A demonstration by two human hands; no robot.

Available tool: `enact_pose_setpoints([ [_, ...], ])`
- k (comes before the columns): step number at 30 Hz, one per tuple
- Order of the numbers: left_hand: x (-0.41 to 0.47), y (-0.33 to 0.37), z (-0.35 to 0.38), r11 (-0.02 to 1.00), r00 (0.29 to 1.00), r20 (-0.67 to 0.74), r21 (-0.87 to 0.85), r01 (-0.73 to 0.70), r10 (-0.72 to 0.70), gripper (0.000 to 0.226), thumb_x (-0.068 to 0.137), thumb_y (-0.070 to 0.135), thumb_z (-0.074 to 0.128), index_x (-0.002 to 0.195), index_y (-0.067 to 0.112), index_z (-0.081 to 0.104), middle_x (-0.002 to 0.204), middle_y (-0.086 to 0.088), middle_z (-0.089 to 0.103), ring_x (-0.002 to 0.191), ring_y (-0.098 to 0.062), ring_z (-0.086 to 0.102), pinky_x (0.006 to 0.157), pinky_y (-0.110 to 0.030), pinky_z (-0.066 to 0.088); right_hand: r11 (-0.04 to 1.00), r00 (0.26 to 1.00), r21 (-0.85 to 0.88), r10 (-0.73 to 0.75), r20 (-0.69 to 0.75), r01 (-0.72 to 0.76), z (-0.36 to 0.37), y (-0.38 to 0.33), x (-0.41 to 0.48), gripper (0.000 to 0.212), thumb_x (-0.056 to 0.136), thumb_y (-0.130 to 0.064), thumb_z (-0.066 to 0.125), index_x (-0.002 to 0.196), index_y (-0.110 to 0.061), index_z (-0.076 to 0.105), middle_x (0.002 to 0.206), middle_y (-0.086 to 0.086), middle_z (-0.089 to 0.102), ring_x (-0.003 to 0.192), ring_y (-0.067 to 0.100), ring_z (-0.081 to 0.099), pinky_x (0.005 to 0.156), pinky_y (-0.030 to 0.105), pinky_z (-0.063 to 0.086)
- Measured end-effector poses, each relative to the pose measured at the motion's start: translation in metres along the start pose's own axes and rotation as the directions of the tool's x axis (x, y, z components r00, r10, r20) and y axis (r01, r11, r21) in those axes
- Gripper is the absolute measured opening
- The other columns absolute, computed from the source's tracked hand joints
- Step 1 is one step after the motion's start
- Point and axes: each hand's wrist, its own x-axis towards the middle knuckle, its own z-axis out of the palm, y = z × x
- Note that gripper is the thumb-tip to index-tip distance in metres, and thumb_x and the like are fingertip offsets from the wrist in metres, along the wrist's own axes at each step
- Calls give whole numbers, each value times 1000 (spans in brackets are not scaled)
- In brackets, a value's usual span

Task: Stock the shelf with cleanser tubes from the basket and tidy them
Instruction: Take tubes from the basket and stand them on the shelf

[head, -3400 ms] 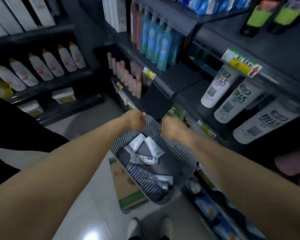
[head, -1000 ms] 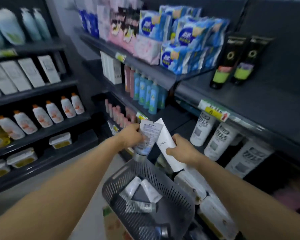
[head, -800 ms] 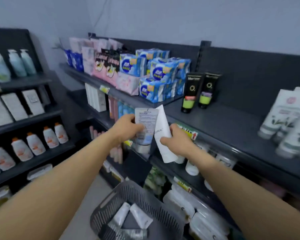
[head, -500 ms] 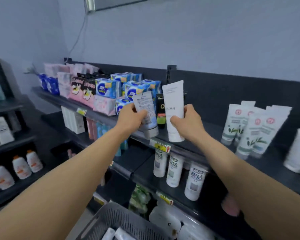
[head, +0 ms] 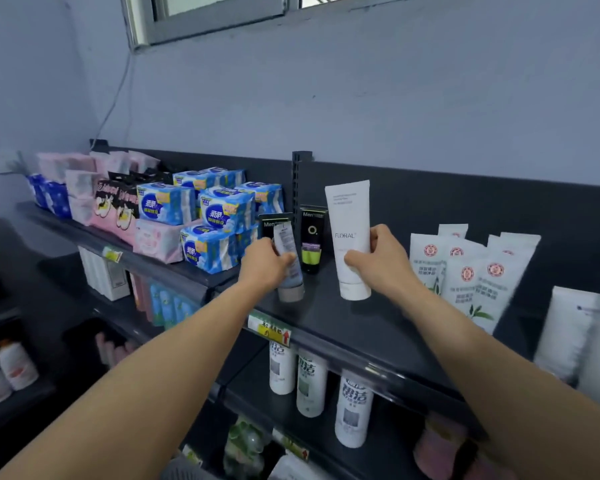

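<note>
My right hand [head: 381,258] grips a tall white tube marked FLORAL [head: 349,216], upright with its cap down on the dark top shelf [head: 326,313]. My left hand [head: 265,263] grips a smaller pale blue tube with a grey cap [head: 290,275], tilted, its cap touching the shelf in front of two black Men tubes [head: 312,237]. Only a sliver of the grey basket [head: 184,472] shows at the bottom edge.
Blue and pink packs [head: 219,216] fill the shelf left of my hands. White tubes with red seals [head: 471,271] stand to the right. Bare shelf lies between the two tubes. White bottles [head: 312,382] stand on the shelf below, behind a yellow price tag [head: 271,330].
Both hands lifted a tube each out of the basket and carried them up to the top shelf. The tubes now stand cap-down on the shelf, and the basket has dropped out of view.
</note>
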Motion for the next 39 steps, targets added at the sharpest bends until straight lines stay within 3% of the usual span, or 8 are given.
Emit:
enact_pose_setpoints([
  [4,12,-5,21,993,998,-57,111,29,-23,33,91,28,60,69,15,38,67,2,46,73,-22,50,62,-32,37,1000,999,9,6,34,-7,3,13,17,34,84,-14,63,113,-9,47,105,-3,55,93,17,55,70,25,40],
  [10,21,-8,41,977,995,-94,213,-17,38,30,90,32,61,82,10,43,66,1,45,69,-22,49,60,-31,36,1000,998,15,15,62,-16,9,26,29,33,83,-11,64,111,-7,48,104,-3,56,93,17,55,64,24,41],
  [14,21,-8,48,979,994,-99,203,-22,43,35,86,36,65,88,8,44,78,-5,53,80,-29,58,63,-34,41,999,998,-6,36,45,-36,13,30,24,32,82,-11,64,110,-8,48,105,-2,58,94,17,56,71,26,42],
  [19,19,-11,48,989,1000,-8,149,23,-22,48,81,34,72,107,-1,51,103,-17,62,99,-36,59,76,-39,48,998,998,-12,56,10,-56,14,26,6,31,81,-12,65,108,-10,48,106,-1,60,93,16,57,67,23,43],
  [24,18,-13,34,991,995,100,135,-8,-5,30,85,21,66,102,-1,53,111,-20,62,103,-36,58,80,-37,46,997,997,-1,73,-40,-73,8,17,-20,30,82,-13,64,107,-14,47,108,-4,61,94,14,59,64,19,44],
  [29,0,7,24,986,988,89,96,-136,127,22,87,16,59,101,-1,57,106,-18,64,101,-33,59,75,-33,43,995,987,-23,95,-133,-99,-1,5,-52,30,81,-12,64,106,-14,48,105,-3,61,95,16,60,78,29,50],
  [33,-29,40,31,968,961,117,-14,-252,252,8,87,17,57,86,10,52,89,-6,59,84,-25,53,68,-28,35,993,967,-47,99,-233,-113,-13,3,-76,27,81,-12,64,100,-17,45,89,-12,55,85,12,54,69,23,44],
  [39,-74,89,51,906,897,146,-143,-398,417,18,83,18,57,69,20,47,70,9,52,74,-18,51,59,-28,33,983,923,-114,94,-374,-146,-66,10,-117,30,78,-12,66,102,-17,47,85,-16,53,79,6,53,67,20,44],
])
